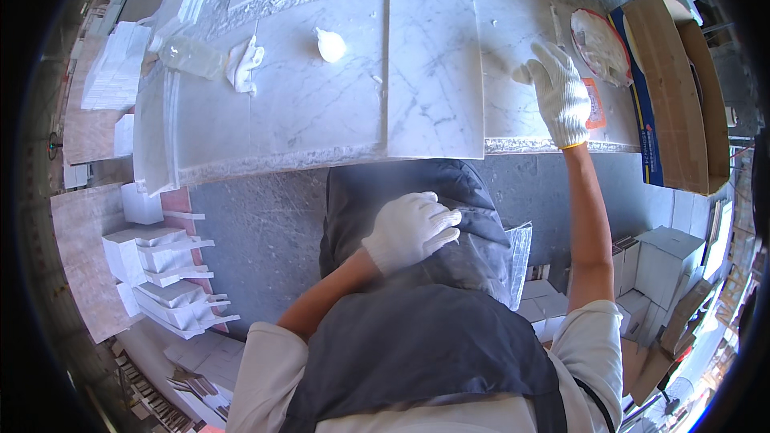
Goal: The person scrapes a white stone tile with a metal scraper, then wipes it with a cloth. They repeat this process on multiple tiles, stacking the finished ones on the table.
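Note:
White knitted gloves cover both my hands. My left hand (411, 231) hovers over or rests on the dark apron at my lap, its fingers loosely bent and apart, with nothing seen in it. My right hand (559, 95) reaches over the right part of the marble-patterned work surface (321, 112), thumb and fingers spread and nothing visible between them. Beside its wrist lies a flat orange-edged piece (594, 103). Just beyond is a round red-rimmed dish (600, 46) with pale contents. Left of the hand, a rectangular marble-patterned slab (435, 76) slightly overhangs the front edge.
An open cardboard box (670, 88) stands at the right end. Farther left are a white bulb-shaped object (330, 45), a crumpled white cloth or glove (243, 64) and a clear plastic bottle (188, 57). Stacked white pieces (116, 68) and wrapped bundles (164, 261) sit at the left.

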